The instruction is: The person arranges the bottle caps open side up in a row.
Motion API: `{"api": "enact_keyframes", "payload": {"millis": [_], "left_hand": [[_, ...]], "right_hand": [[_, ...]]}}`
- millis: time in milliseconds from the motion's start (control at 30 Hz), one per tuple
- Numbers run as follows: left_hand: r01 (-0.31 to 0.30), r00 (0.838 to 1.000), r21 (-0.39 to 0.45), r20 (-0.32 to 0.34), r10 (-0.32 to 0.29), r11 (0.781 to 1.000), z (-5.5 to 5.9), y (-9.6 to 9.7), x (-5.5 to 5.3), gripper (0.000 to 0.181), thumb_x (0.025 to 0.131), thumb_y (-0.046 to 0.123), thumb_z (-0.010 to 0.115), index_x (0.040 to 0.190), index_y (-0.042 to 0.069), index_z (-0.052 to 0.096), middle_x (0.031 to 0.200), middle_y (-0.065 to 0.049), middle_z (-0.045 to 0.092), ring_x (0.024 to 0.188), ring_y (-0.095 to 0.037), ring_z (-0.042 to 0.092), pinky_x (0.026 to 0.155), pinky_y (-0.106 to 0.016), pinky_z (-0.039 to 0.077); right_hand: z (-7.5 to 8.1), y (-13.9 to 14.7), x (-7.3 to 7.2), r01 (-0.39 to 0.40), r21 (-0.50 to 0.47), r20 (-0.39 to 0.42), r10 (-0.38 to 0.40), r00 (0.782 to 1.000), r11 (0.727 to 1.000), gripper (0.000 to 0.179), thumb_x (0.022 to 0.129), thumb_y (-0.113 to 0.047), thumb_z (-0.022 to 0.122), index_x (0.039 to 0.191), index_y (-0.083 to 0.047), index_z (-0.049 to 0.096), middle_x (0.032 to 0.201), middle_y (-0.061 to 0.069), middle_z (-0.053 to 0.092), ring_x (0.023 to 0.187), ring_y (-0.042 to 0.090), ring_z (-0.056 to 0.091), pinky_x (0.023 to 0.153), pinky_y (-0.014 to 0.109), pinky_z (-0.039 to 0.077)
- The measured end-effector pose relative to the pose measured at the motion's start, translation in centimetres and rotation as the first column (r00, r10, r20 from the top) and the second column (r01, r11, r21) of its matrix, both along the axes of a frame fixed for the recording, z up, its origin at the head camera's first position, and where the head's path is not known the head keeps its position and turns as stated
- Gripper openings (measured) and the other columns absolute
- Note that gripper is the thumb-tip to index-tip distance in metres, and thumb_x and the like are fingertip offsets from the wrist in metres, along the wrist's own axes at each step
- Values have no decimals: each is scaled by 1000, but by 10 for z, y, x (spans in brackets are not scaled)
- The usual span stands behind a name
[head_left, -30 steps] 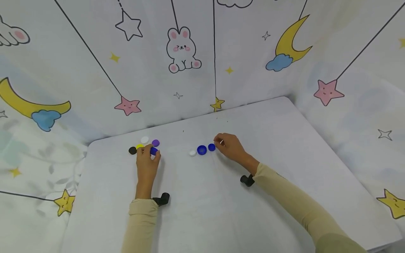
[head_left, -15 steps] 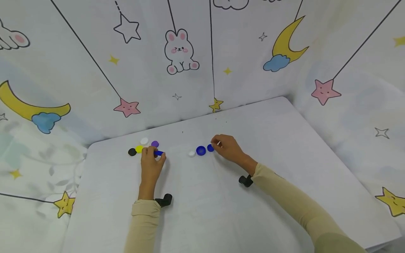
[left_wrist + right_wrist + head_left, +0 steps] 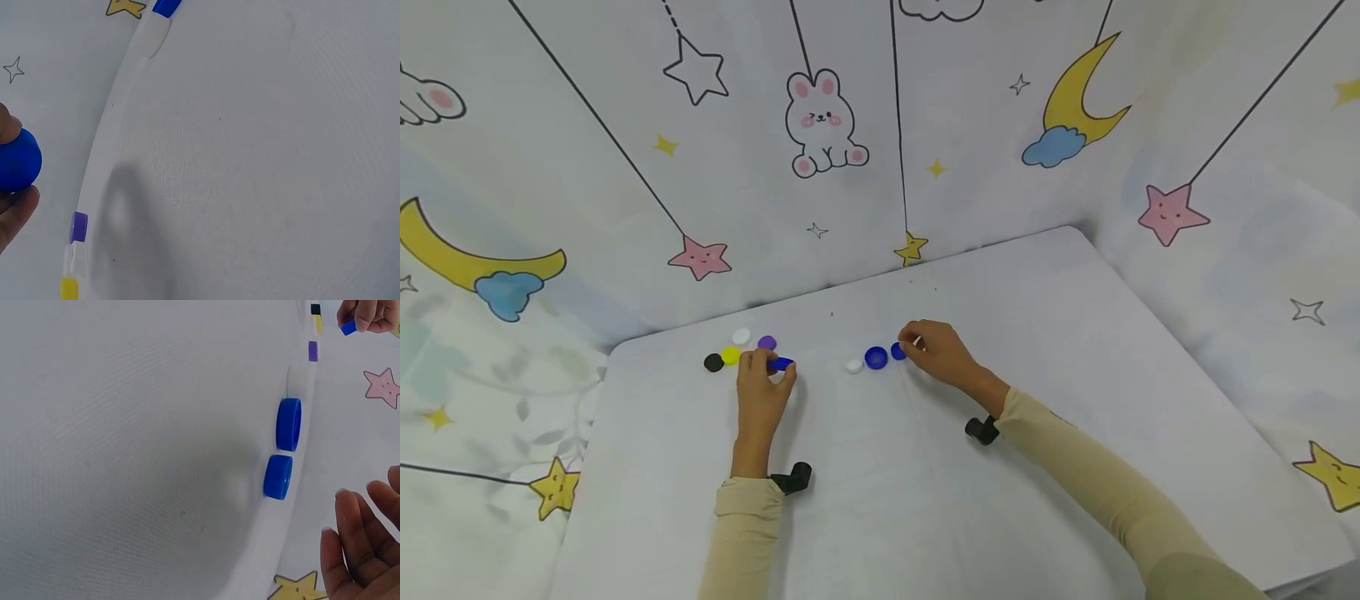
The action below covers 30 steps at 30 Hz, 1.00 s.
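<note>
My left hand point(image 3: 762, 396) pinches a round blue bottle cap point(image 3: 781, 364) between thumb and fingers, above the table. In the left wrist view that blue cap point(image 3: 20, 161) shows its flat face. My right hand point(image 3: 942, 350) hovers at the right end of a row of caps, its fingers loosely bent and holding nothing in the right wrist view. Its fingertips overlap a small blue cap point(image 3: 898, 351) in the head view. Left of that lie a larger blue cap point(image 3: 876, 358), hollow side up, and a white cap point(image 3: 853, 365).
Beyond and left of my left hand lie a black cap point(image 3: 713, 362), a yellow cap point(image 3: 731, 356), a white cap point(image 3: 741, 337) and a purple cap point(image 3: 767, 342). The white table point(image 3: 880, 483) ends at a patterned cloth wall point(image 3: 752, 250).
My left hand has shifted right with the blue cap, away from the yellow cap, and the cap has turned more edge-on. The right hand has drifted slightly left over the small blue cap.
</note>
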<state>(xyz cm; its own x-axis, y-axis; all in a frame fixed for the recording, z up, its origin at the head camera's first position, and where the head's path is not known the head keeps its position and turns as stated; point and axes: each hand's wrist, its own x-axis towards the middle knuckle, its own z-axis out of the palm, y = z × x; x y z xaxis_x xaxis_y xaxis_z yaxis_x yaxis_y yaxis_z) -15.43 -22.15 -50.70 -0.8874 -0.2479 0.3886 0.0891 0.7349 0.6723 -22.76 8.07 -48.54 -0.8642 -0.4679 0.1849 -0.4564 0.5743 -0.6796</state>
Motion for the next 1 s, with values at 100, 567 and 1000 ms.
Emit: {"api": "enact_keyframes", "payload": {"millis": [100, 567, 1000], "left_hand": [[14, 1000, 5, -6, -14, 1000, -1, 1, 0, 30, 83, 5, 76, 102, -4, 55, 103, -21, 49, 94, -33, 61, 86, -43, 57], [25, 1000, 49, 14, -26, 998, 1, 8, 1, 30, 84, 7, 76, 102, -3, 55, 104, -18, 50, 99, -31, 61, 90, -42, 56], [70, 997, 55, -30, -68, 996, 3, 29, 8, 31, 82, 5, 78, 101, -3, 55, 103, -17, 52, 98, -28, 62, 89, -36, 56]], "right_hand": [[0, 0, 0, -13, -11, -6, 13, 1000, 1000, 17, 95, -13, 63, 107, -2, 69, 98, 6, 71, 85, 18, 64, 74, 32, 55], [-3, -2, -1, -17, -12, 2, 17, 1000, 1000, 17, 95, -12, 63, 107, -3, 69, 99, 4, 72, 85, 17, 64, 73, 30, 55], [5, -8, 8, -62, -28, -30, 61, 998, 998, 17, 94, -11, 64, 108, -4, 68, 100, 4, 71, 87, 15, 63, 74, 28, 55]]}}
